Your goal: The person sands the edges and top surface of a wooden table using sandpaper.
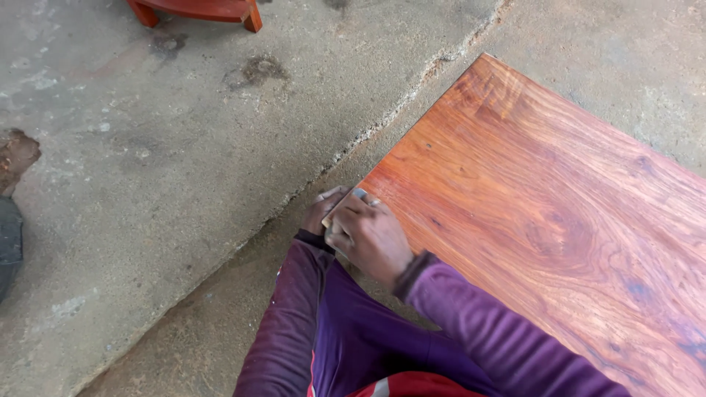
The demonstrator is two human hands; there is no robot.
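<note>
A large reddish-brown wooden panel [544, 206] with strong grain lies flat, its near corner just in front of me. Both hands meet at that corner. My right hand [371, 237] lies on top, fingers pressed down on a small tan pad or folded sheet [332, 213] held against the panel's edge. My left hand [319, 211] is partly hidden behind the right one. Its fingers curl around the same pad from the outer side of the edge. I wear purple long sleeves.
A rough grey concrete floor [162, 169] with a diagonal joint and stains surrounds the panel. The legs of a red-orange wooden piece [220, 10] show at the top edge. A dark object [9, 239] sits at the far left.
</note>
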